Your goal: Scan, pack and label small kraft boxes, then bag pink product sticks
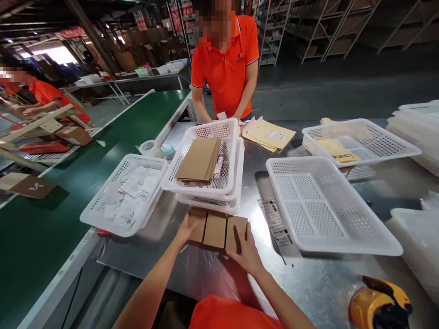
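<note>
Three small brown cardboard boxes (215, 229) lie side by side in a row on the metal table, just before the stacked white baskets. At the row's left end my left hand (185, 230) holds the outer box, its fingers partly hidden. My right hand (245, 250) grips the right-end box, with the thumb on the near side and spread fingers over the top and outer edge. Directly beyond the boxes, the upper white basket (224, 186) carries a pile of flat brown cardboard (197, 160).
Left is a white basket (89, 212) of small white packets, beside the green conveyor belt (130, 116). Right are another white basket (308, 196), a label sheet (276, 224) and a yellow-and-black tool (373, 306). A co-worker (226, 59) stands opposite, near yellow envelopes (267, 132).
</note>
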Demonstrator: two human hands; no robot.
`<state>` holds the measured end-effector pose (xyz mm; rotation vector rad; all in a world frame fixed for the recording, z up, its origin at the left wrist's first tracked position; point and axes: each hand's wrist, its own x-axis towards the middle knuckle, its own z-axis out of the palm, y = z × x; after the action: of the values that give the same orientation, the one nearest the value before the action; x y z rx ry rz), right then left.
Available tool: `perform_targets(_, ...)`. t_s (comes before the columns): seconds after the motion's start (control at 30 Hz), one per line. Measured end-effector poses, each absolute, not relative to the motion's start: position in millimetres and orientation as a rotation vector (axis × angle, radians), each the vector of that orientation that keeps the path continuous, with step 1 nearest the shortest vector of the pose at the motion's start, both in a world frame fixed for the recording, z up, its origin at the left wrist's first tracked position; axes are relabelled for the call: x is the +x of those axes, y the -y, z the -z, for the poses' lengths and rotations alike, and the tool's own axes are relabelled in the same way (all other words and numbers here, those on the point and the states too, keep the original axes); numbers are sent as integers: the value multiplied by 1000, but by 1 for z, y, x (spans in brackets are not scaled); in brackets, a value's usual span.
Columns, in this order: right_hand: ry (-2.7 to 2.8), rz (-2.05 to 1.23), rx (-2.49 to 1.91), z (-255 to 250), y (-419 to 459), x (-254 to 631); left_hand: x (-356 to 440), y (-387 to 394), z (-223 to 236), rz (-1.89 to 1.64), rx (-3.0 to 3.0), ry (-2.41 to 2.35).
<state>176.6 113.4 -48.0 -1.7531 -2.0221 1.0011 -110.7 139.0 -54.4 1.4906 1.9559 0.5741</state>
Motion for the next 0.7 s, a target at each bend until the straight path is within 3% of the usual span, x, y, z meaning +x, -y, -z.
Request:
perform_targets(0.2, 1970, -907, -1836, 59, -64, 199, -63, -83, 59, -465, 1343, -1852)
perform_targets(0.37, 1933, -998, -1844, 66, -22, 234, -20, -45, 36, -209, 1506, -2018)
perform_targets(0.57, 1485, -750, -2323, 56, -80, 280, -7, -37, 18, 253, 2087, -1701)
perform_targets(0.7, 1292, -728, -2449, 54, -110, 313, 0, -34, 20, 325, 2149, -1768)
